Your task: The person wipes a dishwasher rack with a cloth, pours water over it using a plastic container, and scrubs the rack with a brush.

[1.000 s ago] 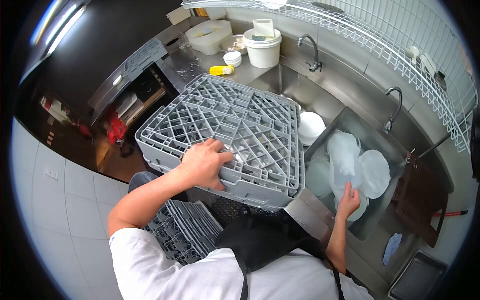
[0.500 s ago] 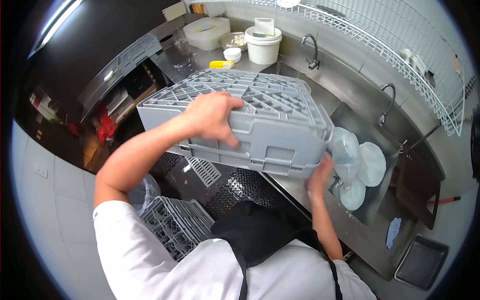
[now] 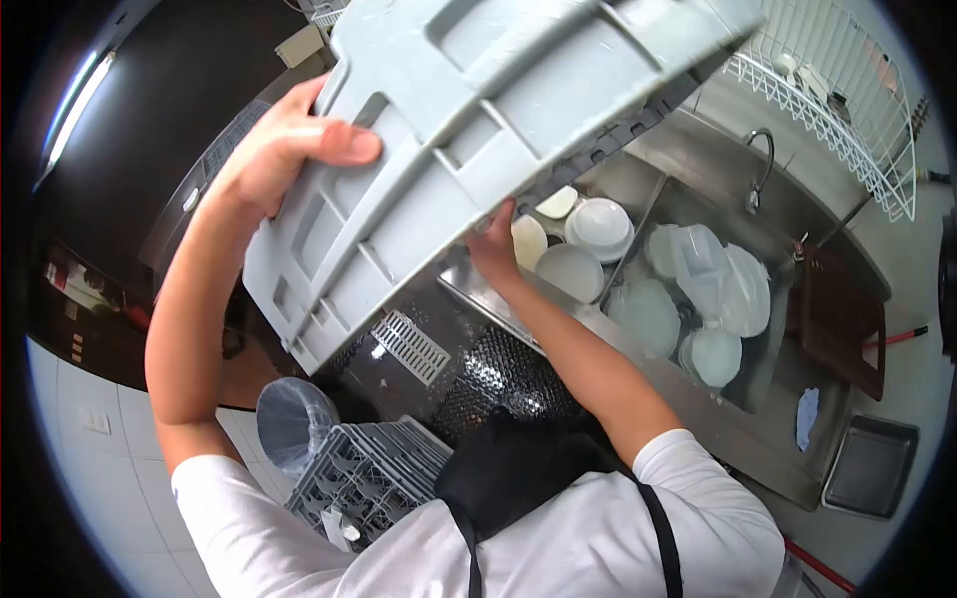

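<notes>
A large grey plastic rack is raised and tilted in front of me, its side wall facing the camera. My left hand grips its left upper part, the thumb lying over the wall. At its lower right edge my right hand holds the rack from beneath, the fingers partly hidden behind it. Just right of that hand, white bowls and plates are stacked in the left sink basin. Several translucent white containers and plates lie in water in the right basin.
More grey racks stand low in front of me, beside a clear-lined bin. A black perforated mat covers the floor. At the right are a tap, a wire shelf, a brown board, a blue cloth and a metal tray.
The rack has gone up and tilted steeply, hiding the back counter and uncovering the dishes in the left basin. My left hand rose with it; my right hand moved left and up along its lower edge.
</notes>
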### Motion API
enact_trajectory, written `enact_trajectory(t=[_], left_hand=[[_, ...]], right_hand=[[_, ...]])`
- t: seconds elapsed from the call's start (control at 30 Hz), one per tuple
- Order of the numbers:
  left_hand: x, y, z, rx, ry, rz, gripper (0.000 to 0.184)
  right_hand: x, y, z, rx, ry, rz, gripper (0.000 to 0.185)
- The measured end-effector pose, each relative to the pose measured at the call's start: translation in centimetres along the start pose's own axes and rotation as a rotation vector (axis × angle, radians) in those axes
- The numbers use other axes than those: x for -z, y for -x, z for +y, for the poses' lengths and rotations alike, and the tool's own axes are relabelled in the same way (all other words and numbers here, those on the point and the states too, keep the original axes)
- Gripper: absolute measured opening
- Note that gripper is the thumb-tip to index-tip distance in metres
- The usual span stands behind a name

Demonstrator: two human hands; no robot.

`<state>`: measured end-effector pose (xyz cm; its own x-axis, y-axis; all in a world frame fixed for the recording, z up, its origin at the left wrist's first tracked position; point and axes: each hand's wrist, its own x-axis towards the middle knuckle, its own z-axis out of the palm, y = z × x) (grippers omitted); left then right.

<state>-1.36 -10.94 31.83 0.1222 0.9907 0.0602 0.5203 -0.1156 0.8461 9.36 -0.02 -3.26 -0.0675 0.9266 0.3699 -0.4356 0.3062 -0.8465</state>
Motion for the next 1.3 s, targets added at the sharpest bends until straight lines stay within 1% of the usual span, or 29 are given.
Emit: enact_trajectory(t=[0.03, 0.07, 0.13, 0.2, 0.27, 0.3, 0.33, 0.37, 0.4, 0.43, 0.5, 0.53, 0.57, 0.6, 0.63, 0.67, 0.7, 0.73, 0.77, 0.8, 0.87, 0.93, 0.97, 1.03, 1.07, 1.1, 1.17, 1.23, 1.3], left_hand=[[0.5, 0.7, -0.4, -0.009, 0.022, 0.053, 0.082], [0.5, 1.5, -0.7, 0.012, 0.094, 0.099, 0.086], [2.4, 2.5, -3.1, 0.012, 0.128, 0.195, 0.085], [5.0, 3.6, -6.2, 0.037, 0.215, 0.255, 0.085], [7.9, 5.0, -9.9, 0.072, 0.292, 0.327, 0.086], [8.8, 5.4, -12.2, -0.006, 0.42, 0.4, 0.085], [10.7, 5.6, -15.4, -0.032, 0.454, 0.378, 0.084], [11.3, 5.6, -16.2, -0.059, 0.493, 0.352, 0.084], [11.1, 5.7, -16.9, -0.042, 0.58, 0.47, 0.084], [12.7, 5.9, -19.1, -0.108, 0.64, 0.321, 0.078], [16.2, 5.7, -25.0, -0.113, 0.728, 0.316, 0.066], [17.2, 5.5, -26.0, -0.09, 0.766, 0.312, 0.057], [16.9, 5.8, -25.2, -0.153, 0.826, 0.251, 0.053], [17.8, 5.6, -25.9, -0.202, 0.874, 0.103, 0.041], [18.6, 6.2, -26.1, -0.156, 0.754, 0.055, 0.04], [19.4, 6.8, -26.2, -0.118, 0.631, 0.002, 0.039], [19.6, 7.4, -27.6, -0.138, 0.589, 0.056, 0.037], [19.6, 7.9, -29.8, -0.212, 0.621, 0.211, 0.035], [19.1, 8.6, -32.6, -0.29, 0.646, 0.408, 0.033], [18.6, 9.3, -34.6, -0.304, 0.667, 0.516, 0.031], [19.2, 11.0, -36.8, -0.117, 0.751, 0.565, 0.031], [17.0, 12.5, -37.5, 0.034, 0.824, 0.73, 0.03], [16.5, 12.6, -39.1, 0.087, 0.907, 0.698, 0.028], [14.8, 13.8, -43.3, 0.203, 1.07, 0.651, 0.026], [12.7, 13.9, -42.9, 0.257, 1.121, 0.643, 0.027], [9.5, 13.1, -41.6, 0.309, 1.172, 0.637, 0.029], [4.6, 12.3, -41.1, 0.365, 1.137, 0.808, 0.035], [1.8, 13.0, -47.3, 0.274, 1.394, 0.727, 0.048], [-1.6, 12.7, -46.3, 0.38, 1.451, 0.787, 0.062]], right_hand=[[-1.3, -0.7, 0.2, 0.064, 0.097, 0.052, 0.063], [-2.2, -1.9, 0.7, 0.2, 0.235, 0.139, 0.05], [-3.6, -3.4, 1.4, 0.29, 0.352, 0.189, 0.029], [-4.4, -4.2, 0.2, 0.199, 0.32, 0.103, 0.018], [-5.5, -4.1, -1.5, 0.21, 0.392, 0.079, 0.015], [-5.9, -3.8, -1.8, 0.208, 0.431, 0.07, 0.014], [-5.8, -3.8, -0.6, 0.235, 0.571, 0.044, 0.014], [-6.3, -3.6, -1.3, 0.225, 0.523, 0.057, 0.016], [-6.8, -3.4, -2.1, 0.214, 0.476, 0.077, 0.019], [-7.2, -3.2, -2.9, 0.204, 0.431, 0.108, 0.023], [-8.1, -2.6, -3.0, 0.157, 0.375, 0.148, 0.023], [-8.7, -2.1, -2.8, 0.136, 0.347, 0.169, 0.023], [-9.1, -1.7, -0.1, 0.115, 0.263, 0.174, 0.021], [-9.6, -0.9, -0.1, 0.067, 0.243, 0.139, 0.017], [-10.1, -0.2, -0.8, 0.017, 0.22, 0.101, 0.022], [-10.6, 0.2, -2.2, -0.016, 0.194, 0.083, 0.021], [-11.1, 0.5, -3.7, -0.05, 0.165, 0.065, 0.02], [-11.6, 0.6, -4.5, -0.083, 0.133, 0.049, 0.019], [-11.7, 0.9, -4.4, -0.074, 0.219, 0.015, 0.018], [-11.9, 1.2, -4.2, -0.066, 0.304, -0.02, 0.016], [-12.4, 1.8, -4.0, -0.033, 0.382, -0.066, 0.014], [-12.5, 1.5, -3.5, -0.023, 0.38, -0.096, 0.019], [-12.7, 1.3, -3.0, -0.023, 0.379, -0.117, 0.023], [-12.5, 0.2, -1.7, -0.033, 0.457, -0.156, 0.019], [-12.3, -0.6, -1.6, -0.073, 0.611, -0.192, 0.011], [-11.9, -1.7, 0.6, -0.115, 0.578, -0.201, 0.002], [-10.4, -3.4, 3.6, -0.049, 0.78, -0.259, 0.006], [-8.9, -4.6, 4.1, -0.059, 0.992, -0.392, 0.015], [-7.2, -5.2, 6.1, -0.085, 1.04, -0.499, 0.011]])
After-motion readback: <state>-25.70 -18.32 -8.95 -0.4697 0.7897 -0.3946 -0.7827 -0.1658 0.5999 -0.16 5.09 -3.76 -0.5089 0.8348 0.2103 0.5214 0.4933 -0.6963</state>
